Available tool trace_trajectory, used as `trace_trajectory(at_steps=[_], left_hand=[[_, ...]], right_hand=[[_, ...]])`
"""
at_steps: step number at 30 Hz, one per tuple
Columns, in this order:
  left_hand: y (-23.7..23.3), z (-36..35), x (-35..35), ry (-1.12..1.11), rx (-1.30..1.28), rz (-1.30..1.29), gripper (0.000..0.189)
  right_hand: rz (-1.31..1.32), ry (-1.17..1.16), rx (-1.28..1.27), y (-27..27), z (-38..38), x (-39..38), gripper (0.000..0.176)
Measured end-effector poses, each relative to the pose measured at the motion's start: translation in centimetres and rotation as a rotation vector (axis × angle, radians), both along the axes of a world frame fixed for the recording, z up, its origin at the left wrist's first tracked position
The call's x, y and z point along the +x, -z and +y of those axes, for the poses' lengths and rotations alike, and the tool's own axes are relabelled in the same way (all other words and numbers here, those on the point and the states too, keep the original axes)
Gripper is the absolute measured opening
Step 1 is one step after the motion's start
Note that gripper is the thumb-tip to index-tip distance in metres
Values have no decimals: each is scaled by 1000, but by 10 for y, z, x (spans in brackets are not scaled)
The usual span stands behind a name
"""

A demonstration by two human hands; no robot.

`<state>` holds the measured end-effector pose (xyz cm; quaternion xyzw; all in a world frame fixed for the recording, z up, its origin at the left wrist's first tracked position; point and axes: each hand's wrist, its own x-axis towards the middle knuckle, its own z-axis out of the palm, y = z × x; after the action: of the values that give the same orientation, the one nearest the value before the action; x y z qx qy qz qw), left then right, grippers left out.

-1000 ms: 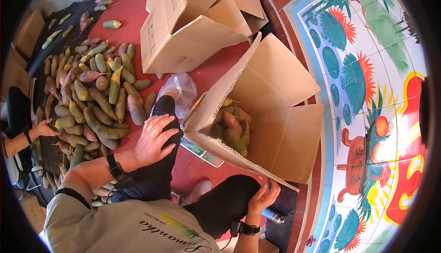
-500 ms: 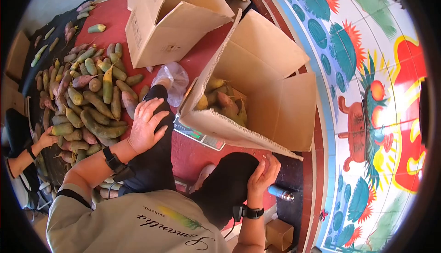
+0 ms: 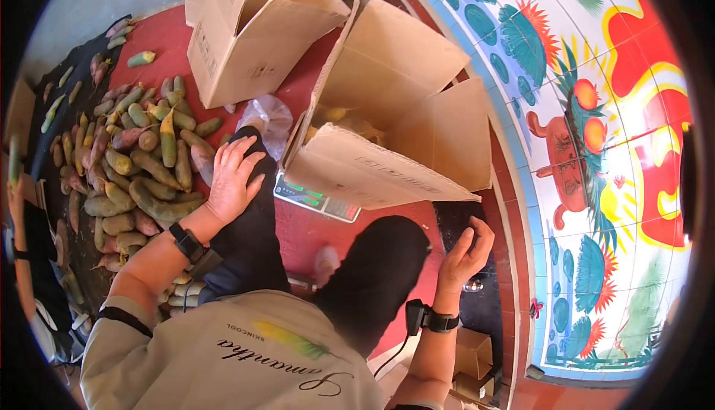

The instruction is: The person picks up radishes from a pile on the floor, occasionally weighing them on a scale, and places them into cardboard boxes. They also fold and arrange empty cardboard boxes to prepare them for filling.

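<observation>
My left hand [image 3: 233, 179] lies on my left knee, fingers spread, holding nothing. To the right of my other knee hangs my right hand [image 3: 465, 252], empty, its fingers loosely bent and apart. In front of me an open cardboard box [image 3: 372, 168] stands on a digital scale [image 3: 316, 201] with a lit display. A few radishes [image 3: 339, 114] show inside it; its near flap hides most of the contents. Left of my left hand spreads a large pile of green and pinkish radishes [image 3: 153, 168]. A clear plastic bag [image 3: 269, 119] covers my left foot.
Another open cardboard box [image 3: 257, 45] stands farther back. At the far left another person's hand [image 3: 15, 200] holds a green radish [image 3: 13, 158]. A painted tile wall [image 3: 573, 134] runs along the right. Small cardboard boxes [image 3: 473, 350] sit behind my right arm.
My right hand has moved off my right knee to the right. The near flap now hides more of the box's contents. The other person's hand has left the pile with a radish.
</observation>
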<state>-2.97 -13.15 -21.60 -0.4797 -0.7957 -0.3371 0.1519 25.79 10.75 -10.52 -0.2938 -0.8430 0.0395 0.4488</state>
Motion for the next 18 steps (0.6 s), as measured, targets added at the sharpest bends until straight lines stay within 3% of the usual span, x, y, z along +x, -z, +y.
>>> trace_trajectory(at_steps=[9,12,18], left_hand=[[-9,9,4,-1,-136,82,44],[-20,15,6,37,-170,74,44],[-54,36,-15,39,-55,-2,33]], right_hand=[[194,98,-206,20,51,12,22],[385,26,-438,26,73,4,23],[394,-125,-702,15,101,-12,29]])
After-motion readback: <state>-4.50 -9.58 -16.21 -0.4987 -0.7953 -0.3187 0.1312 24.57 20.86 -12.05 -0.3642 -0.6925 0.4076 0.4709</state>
